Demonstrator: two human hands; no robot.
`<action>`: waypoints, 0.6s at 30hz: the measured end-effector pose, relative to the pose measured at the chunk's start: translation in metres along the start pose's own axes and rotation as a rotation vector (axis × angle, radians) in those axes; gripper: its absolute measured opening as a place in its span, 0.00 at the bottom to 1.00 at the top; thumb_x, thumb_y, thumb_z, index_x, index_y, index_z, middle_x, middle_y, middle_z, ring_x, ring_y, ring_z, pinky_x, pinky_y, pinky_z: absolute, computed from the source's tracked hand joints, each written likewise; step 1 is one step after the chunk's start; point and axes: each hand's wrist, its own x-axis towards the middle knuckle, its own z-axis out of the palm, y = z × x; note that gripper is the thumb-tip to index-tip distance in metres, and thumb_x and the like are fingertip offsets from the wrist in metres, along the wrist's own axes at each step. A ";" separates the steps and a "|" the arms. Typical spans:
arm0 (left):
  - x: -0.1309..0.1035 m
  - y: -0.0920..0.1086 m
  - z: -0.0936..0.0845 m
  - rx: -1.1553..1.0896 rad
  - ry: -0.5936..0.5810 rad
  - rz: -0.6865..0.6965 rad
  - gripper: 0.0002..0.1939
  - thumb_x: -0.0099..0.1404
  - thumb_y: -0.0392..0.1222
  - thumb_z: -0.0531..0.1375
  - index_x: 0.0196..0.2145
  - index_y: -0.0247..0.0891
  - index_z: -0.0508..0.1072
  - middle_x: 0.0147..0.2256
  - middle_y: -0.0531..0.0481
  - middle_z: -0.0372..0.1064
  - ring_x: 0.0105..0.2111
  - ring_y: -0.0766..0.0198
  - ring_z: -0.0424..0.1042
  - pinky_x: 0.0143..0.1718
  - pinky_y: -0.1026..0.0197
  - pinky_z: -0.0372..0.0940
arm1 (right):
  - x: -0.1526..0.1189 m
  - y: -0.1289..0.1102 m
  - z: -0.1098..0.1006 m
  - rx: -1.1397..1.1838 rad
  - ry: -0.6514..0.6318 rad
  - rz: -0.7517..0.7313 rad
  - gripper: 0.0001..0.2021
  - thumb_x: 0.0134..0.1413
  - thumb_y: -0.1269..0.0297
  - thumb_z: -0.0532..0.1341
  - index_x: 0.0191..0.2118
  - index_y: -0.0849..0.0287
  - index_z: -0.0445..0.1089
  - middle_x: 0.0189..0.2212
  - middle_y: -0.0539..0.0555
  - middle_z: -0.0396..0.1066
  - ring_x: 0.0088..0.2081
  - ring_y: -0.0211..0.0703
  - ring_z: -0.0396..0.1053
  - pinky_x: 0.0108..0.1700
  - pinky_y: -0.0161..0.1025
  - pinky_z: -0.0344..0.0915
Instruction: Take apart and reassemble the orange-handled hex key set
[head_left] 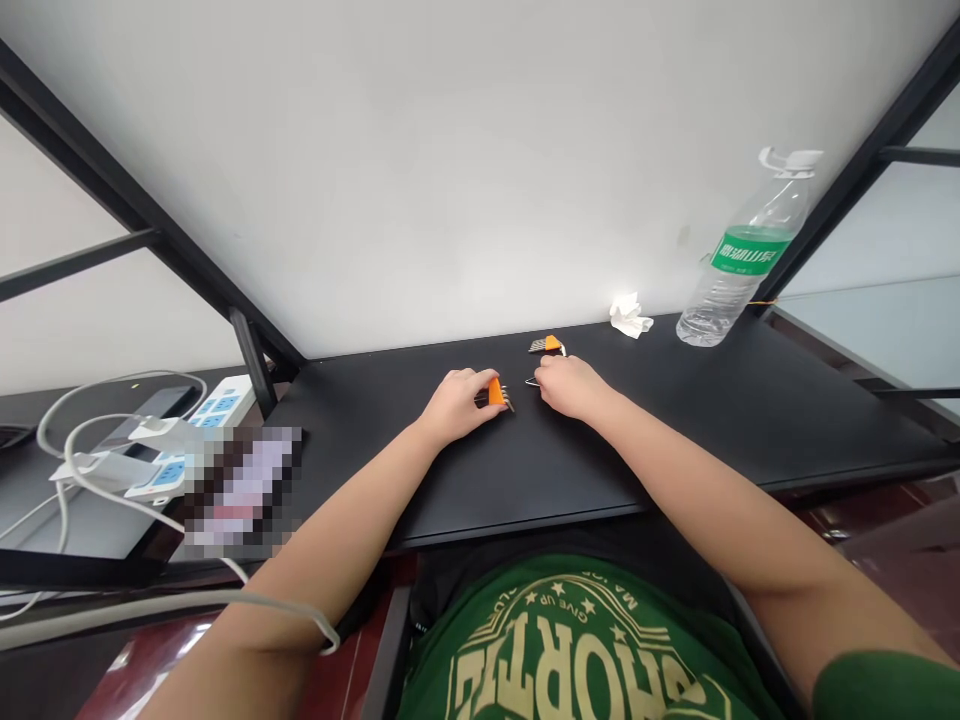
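My left hand (pixel 459 405) is closed around an orange hex key holder (pixel 496 391), thumb and fingers pinching it. Several dark metal key ends stick out of its right side. Just to the right, my right hand (pixel 568 386) is closed low over the black table, with a thin shiny metal piece (pixel 532 382) poking out left of its fingertips. The exact kind of that piece is too small to tell. Behind the right hand lies a second orange holder (pixel 553 343), with several metal keys pointing left and a small pale bit at its right.
The black table (pixel 480 490) meets a white wall. A crumpled tissue (pixel 630 315) and a clear plastic bottle (pixel 742 255) with a green label stand at the back right. Left are a power strip (pixel 229 400), white cables (pixel 82 470) and a pixelated patch. Black frame bars flank both sides.
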 end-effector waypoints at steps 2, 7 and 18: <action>0.000 -0.001 0.001 0.005 0.003 0.003 0.24 0.61 0.51 0.72 0.53 0.43 0.76 0.37 0.48 0.77 0.38 0.55 0.77 0.51 0.51 0.70 | -0.001 -0.001 0.000 -0.009 -0.004 0.015 0.11 0.66 0.73 0.57 0.40 0.64 0.78 0.41 0.64 0.75 0.41 0.52 0.73 0.40 0.45 0.64; 0.001 0.000 0.001 0.013 -0.017 0.002 0.25 0.62 0.51 0.72 0.54 0.42 0.76 0.37 0.48 0.77 0.38 0.54 0.77 0.51 0.50 0.70 | 0.000 0.001 0.002 -0.006 0.040 0.021 0.10 0.65 0.72 0.57 0.39 0.63 0.78 0.41 0.63 0.75 0.40 0.51 0.72 0.38 0.44 0.62; 0.000 0.001 0.002 0.015 -0.011 0.027 0.25 0.63 0.50 0.71 0.55 0.41 0.75 0.39 0.47 0.77 0.39 0.54 0.77 0.52 0.49 0.69 | -0.004 -0.013 0.000 0.330 0.198 -0.117 0.07 0.66 0.72 0.58 0.42 0.58 0.73 0.38 0.54 0.74 0.35 0.42 0.67 0.35 0.38 0.56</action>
